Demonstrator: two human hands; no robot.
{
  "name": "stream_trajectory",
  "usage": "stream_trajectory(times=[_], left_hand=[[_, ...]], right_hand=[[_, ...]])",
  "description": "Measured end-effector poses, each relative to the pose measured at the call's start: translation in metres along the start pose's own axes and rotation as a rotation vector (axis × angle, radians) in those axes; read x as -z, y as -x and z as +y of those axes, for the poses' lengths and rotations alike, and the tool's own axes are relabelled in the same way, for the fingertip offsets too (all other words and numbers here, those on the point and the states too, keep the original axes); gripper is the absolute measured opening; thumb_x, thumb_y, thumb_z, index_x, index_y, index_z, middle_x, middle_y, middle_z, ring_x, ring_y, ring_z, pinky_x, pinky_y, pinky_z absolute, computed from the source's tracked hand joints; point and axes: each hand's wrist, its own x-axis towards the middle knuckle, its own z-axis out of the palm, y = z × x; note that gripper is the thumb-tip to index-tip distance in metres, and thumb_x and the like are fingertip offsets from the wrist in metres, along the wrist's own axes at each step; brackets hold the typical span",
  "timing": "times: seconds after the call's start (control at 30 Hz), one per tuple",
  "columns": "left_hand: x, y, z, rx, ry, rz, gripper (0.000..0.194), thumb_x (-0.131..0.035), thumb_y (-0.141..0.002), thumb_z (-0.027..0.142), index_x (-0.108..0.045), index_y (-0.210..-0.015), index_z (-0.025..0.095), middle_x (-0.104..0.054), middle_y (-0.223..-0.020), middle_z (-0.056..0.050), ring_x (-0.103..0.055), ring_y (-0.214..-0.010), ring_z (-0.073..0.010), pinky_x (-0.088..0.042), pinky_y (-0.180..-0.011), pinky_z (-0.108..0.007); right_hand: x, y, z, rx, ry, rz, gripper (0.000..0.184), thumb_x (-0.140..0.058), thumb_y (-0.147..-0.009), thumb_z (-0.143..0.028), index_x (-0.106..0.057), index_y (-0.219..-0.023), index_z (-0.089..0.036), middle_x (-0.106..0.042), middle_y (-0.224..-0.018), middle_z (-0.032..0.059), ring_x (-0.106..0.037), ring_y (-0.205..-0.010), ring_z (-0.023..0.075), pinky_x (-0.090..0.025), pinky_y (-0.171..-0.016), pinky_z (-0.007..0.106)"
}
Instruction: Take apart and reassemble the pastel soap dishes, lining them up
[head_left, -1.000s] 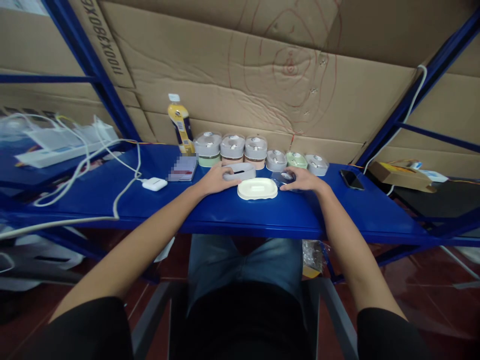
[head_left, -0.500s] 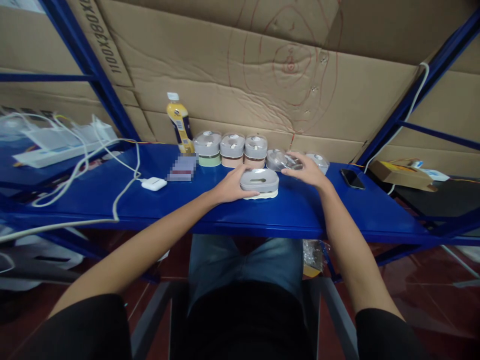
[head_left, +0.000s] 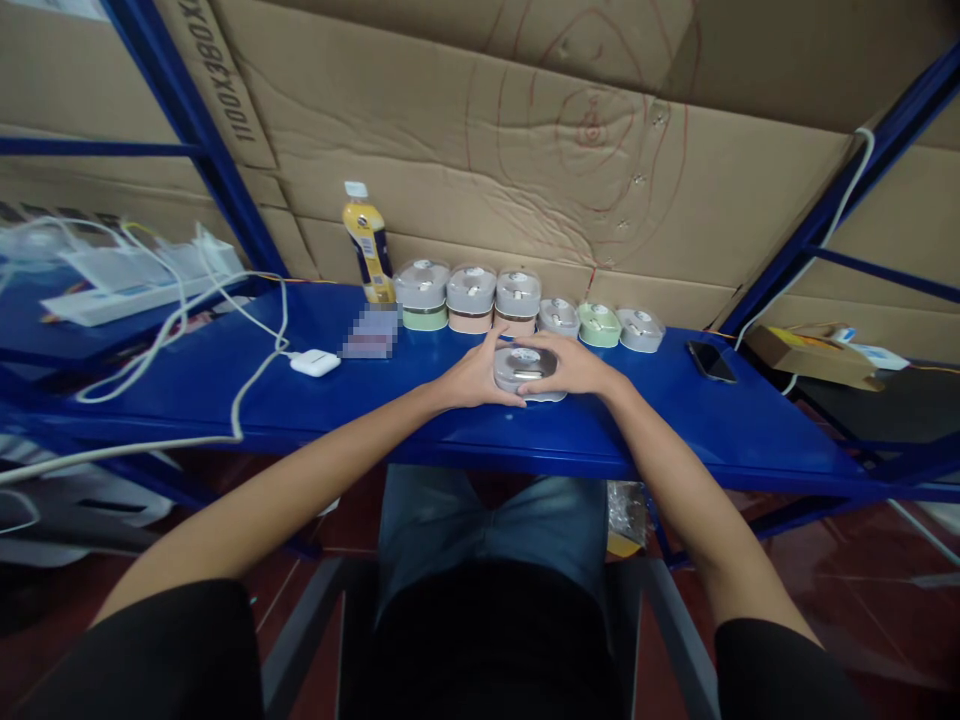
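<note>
An oval grey lunch box (head_left: 504, 366) sits on the blue shelf near its front edge, straight ahead of me. On top of it is a clear lid (head_left: 538, 358) with a pale round mark and a small light bar. My left hand (head_left: 472, 378) wraps the box's left side, thumb at the front. From the right, my right hand (head_left: 576, 366) grips the lid, its fingers over the back and its thumb at the front. The lower edge of the box is partly behind the fingers. Whether the lid is seated cannot be made out.
Behind stand several two-layer boxes (head_left: 471, 290) with clear tops, then lower ones including a green one (head_left: 599, 325). A yellow bottle (head_left: 367, 245), a white earphone case (head_left: 315, 362) and cables (head_left: 247, 390) lie left. A phone (head_left: 711, 361) lies right.
My right hand has brought the clear lid from the back row onto the grey box. The green low box behind is now uncovered to view. My left hand stays at the box.
</note>
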Motion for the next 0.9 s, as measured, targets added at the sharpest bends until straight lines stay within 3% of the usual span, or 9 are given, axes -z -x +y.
stream_trajectory(times=[0.17,0.43,0.7,0.9], left_hand=[[-0.0004,0.0004,-0.0022,-0.035,0.001,-0.014,0.141,-0.106,-0.058,0.064,-0.034,-0.172,0.021,-0.059,-0.164,-0.029,-0.059,-0.151,-0.0558,-0.051,-0.121,-0.073],[0.0028,0.0012,0.0043,0.000,-0.021,-0.035,0.138,-0.104,-0.059,0.064,-0.036,-0.170,0.016,-0.057,-0.165,-0.030,-0.060,-0.150,-0.0557,-0.053,-0.120,-0.069],[0.0051,0.0003,0.0033,0.033,-0.019,-0.037,0.141,-0.105,-0.055,0.065,-0.037,-0.169,0.017,-0.065,-0.158,-0.028,-0.062,-0.148,-0.0555,-0.052,-0.120,-0.069],[0.0067,0.0005,0.0028,0.045,-0.022,-0.045,0.145,-0.106,-0.053,0.065,-0.037,-0.171,0.017,-0.066,-0.157,-0.027,-0.064,-0.147,-0.0540,-0.052,-0.120,-0.066]], right_hand=[[-0.0059,0.0022,0.0032,-0.044,0.026,-0.006,0.094,-0.097,-0.074,-0.062,-0.069,-0.160,-0.034,-0.075,-0.147,0.0104,-0.071,-0.137,0.0399,-0.052,-0.123,0.061],[-0.0087,0.0032,0.0008,-0.099,0.050,0.009,0.092,-0.095,-0.077,-0.067,-0.070,-0.159,-0.033,-0.077,-0.128,0.0098,-0.073,-0.122,0.0380,-0.056,-0.113,0.060],[-0.0082,-0.0005,0.0008,-0.108,0.050,0.002,0.097,-0.096,-0.075,-0.066,-0.070,-0.159,-0.024,-0.079,-0.136,0.0145,-0.074,-0.127,0.0400,-0.056,-0.115,0.059],[-0.0098,-0.0027,0.0038,-0.111,0.024,0.033,0.091,-0.100,-0.071,-0.060,-0.075,-0.153,-0.029,-0.080,-0.139,0.0103,-0.073,-0.132,0.0395,-0.054,-0.119,0.059]])
